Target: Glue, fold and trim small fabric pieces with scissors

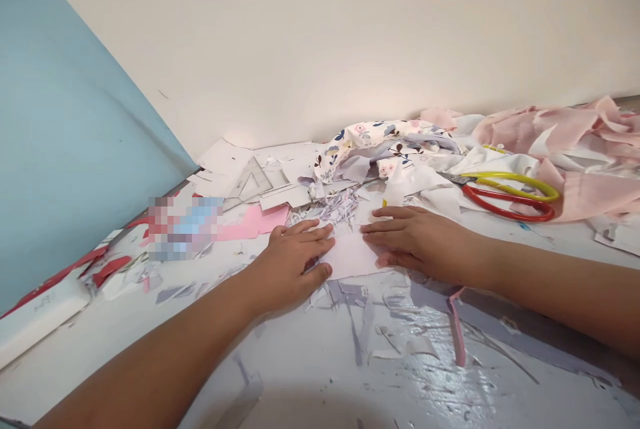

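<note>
"Where's the pale sheet [354, 256]?"
"On the table [290, 372] — between the left hand [290, 261] and the right hand [425, 242], both touching it."
"And the fingers?"
"Extended, loose — grasping nothing."

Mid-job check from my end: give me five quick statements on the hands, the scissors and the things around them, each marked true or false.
1. The left hand and right hand touch the same pale piece. True.
2. The scissors have one yellow handle and one red. True.
3. The right hand is gripping the scissors. False: they lie on the surface, beyond that hand.
4. The floral fabric lies beyond both hands. True.
5. The triangular piece lies to the right of the floral fabric. False: it lies to the left.
</note>
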The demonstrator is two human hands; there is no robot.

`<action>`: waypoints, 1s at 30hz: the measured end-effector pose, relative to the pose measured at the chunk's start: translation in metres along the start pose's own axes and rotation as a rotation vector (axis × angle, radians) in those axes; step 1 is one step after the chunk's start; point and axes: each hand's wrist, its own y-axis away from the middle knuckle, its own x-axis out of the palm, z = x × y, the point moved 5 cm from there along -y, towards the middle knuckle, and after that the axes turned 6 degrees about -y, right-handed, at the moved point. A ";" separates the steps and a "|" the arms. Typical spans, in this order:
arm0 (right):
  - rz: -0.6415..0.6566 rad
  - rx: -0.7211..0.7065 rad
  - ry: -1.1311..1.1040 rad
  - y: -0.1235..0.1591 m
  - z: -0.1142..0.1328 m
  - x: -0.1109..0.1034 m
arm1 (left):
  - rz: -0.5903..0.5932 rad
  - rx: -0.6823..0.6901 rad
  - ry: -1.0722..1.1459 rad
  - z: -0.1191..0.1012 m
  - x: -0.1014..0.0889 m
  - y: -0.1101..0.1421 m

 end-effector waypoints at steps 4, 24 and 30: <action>-0.103 -0.006 0.020 -0.001 0.007 -0.016 | -0.162 -0.050 0.043 0.006 -0.013 0.002; -0.029 0.003 -0.075 -0.003 0.012 0.000 | -0.060 0.126 -0.066 -0.012 0.005 0.000; -0.429 0.102 -0.077 0.003 0.013 -0.034 | -0.306 0.124 -0.041 -0.013 -0.007 0.003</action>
